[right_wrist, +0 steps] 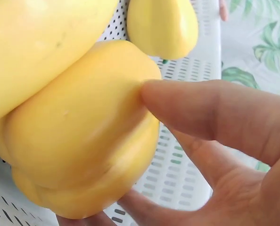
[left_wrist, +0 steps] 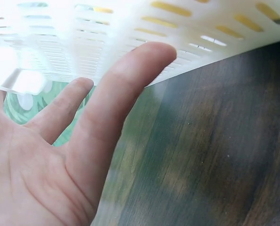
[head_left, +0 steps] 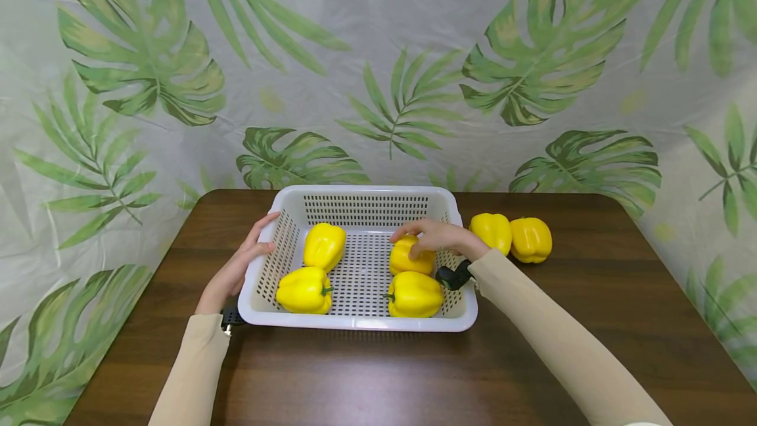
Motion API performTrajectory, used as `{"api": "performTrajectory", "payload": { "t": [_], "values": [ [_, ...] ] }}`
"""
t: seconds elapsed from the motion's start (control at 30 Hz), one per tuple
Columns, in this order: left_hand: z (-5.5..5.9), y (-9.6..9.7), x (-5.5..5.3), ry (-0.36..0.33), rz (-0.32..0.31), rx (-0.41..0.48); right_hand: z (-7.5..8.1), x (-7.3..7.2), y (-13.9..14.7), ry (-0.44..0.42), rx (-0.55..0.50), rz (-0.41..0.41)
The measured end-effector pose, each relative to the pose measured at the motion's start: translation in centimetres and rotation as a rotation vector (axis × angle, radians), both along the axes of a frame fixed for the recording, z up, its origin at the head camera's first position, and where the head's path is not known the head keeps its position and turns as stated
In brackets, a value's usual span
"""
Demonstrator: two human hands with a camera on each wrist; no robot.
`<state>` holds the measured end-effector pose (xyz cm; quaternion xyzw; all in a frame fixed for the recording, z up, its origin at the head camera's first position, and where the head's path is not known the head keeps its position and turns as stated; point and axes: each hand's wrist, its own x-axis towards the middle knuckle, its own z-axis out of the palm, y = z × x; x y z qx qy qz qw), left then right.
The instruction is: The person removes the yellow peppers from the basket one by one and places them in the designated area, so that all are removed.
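A white perforated plastic basket [head_left: 355,323] stands on the table with several yellow bell peppers inside. My right hand [head_left: 436,236] reaches over its right side and grips a yellow bell pepper [head_left: 408,256] at the back right. In the right wrist view the thumb presses that bell pepper [right_wrist: 83,122], and other fingers curl beneath it. Just in front lies another bell pepper [head_left: 415,294], its green stem facing left. Two more, one pepper [head_left: 324,246] behind the other [head_left: 304,290], sit in the left half. My left hand [head_left: 236,267] rests against the basket's left wall [left_wrist: 126,33], thumb and fingers extended.
Two more yellow bell peppers, one [head_left: 491,231] nearer the basket and one [head_left: 531,240] farther right, lie side by side on the dark wooden table [head_left: 591,321]. A leaf-patterned cloth [head_left: 402,31] hangs behind the table's back edge.
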<state>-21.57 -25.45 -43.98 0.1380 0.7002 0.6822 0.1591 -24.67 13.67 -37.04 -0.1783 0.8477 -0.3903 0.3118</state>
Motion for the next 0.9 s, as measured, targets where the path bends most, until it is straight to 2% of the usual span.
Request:
{"api": "performTrajectory", "payload": {
  "t": [0.17, 0.53, 0.7, 0.9],
  "values": [
    [0.04, 0.02, 0.01, -0.001, -0.003, 0.001, -0.05, -0.13, 0.04, -0.016, -0.01, 0.034],
    [0.09, 0.04, 0.0, 0.001, -0.002, -0.004, 0.01, -0.4, 0.1, -0.015, -0.07, 0.035],
    [0.13, 0.07, 0.0, -0.003, -0.004, -0.002, 0.1, -0.38, 0.13, -0.045, -0.104, 0.013],
    [0.1, 0.06, 0.11, 0.0, -0.003, -0.004, 0.07, -0.27, 0.33, -0.037, -0.152, -0.032]
  ]
}}
